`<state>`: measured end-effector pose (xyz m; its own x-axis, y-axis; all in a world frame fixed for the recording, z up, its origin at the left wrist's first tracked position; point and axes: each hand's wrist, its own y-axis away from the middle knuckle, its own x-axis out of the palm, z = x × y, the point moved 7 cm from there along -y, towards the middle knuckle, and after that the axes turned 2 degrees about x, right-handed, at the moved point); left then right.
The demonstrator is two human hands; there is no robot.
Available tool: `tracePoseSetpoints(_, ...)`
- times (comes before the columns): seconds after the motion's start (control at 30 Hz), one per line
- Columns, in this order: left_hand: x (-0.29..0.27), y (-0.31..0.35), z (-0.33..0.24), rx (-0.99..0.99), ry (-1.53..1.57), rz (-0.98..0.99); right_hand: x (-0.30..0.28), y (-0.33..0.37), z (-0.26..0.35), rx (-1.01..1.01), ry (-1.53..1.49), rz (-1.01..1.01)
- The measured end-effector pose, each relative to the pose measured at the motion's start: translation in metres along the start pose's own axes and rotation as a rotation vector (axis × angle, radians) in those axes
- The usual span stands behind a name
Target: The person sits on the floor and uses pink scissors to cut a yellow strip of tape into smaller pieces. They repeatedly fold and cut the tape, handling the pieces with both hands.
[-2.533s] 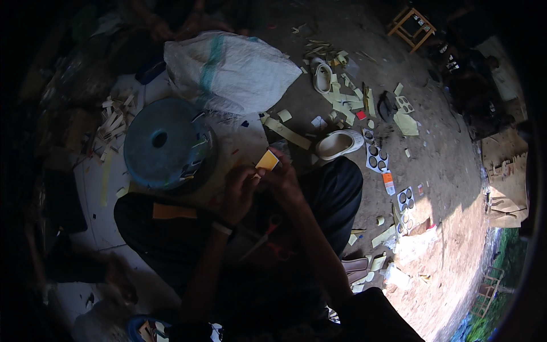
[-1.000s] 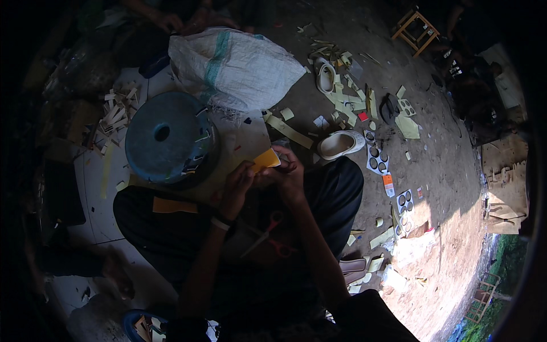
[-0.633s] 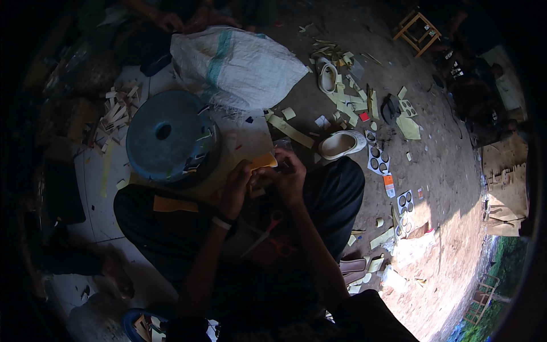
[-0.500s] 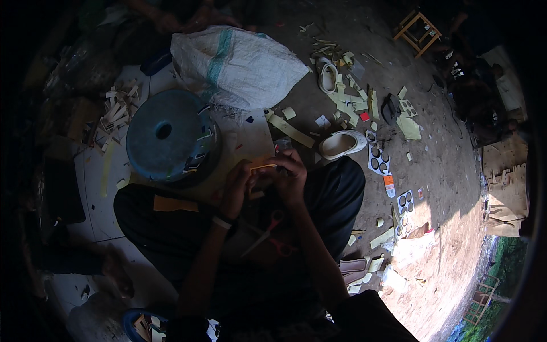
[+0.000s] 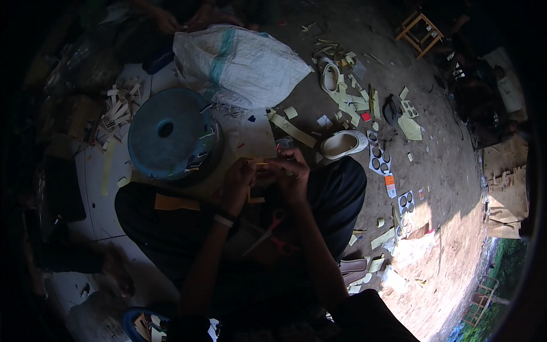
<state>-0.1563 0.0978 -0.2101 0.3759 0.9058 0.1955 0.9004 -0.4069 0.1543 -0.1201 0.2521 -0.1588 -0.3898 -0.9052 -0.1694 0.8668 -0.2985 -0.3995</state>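
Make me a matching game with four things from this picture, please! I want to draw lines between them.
Things:
1. orange piece
2. scissors
3. stool
4. sack

Clues:
A. red-handled
B. white, striped with green
C. held between the left hand and the right hand
D. blue and round

Right pairs: 1-C, 2-A, 3-D, 4-B
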Motion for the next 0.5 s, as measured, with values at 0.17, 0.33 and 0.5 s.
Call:
tracePoseSetpoints(0.17, 0.0, 0.001, 0.004, 0.027, -0.017, -0.044, 0.005, 0.002, 0.002, 0.029, 0.032, 0.054)
tracePoseSetpoints(0.33, 0.001, 0.004, -0.001, 0.07, -0.07, -0.066, 0.011, 0.001, 0.0, -0.041, 0.114, 0.06)
tracePoseSetpoints(0.5, 0.004, 0.011, -0.022, 0.194, -0.217, -0.102, 0.011, 0.003, -0.01, 0.035, 0.026, 0.007)
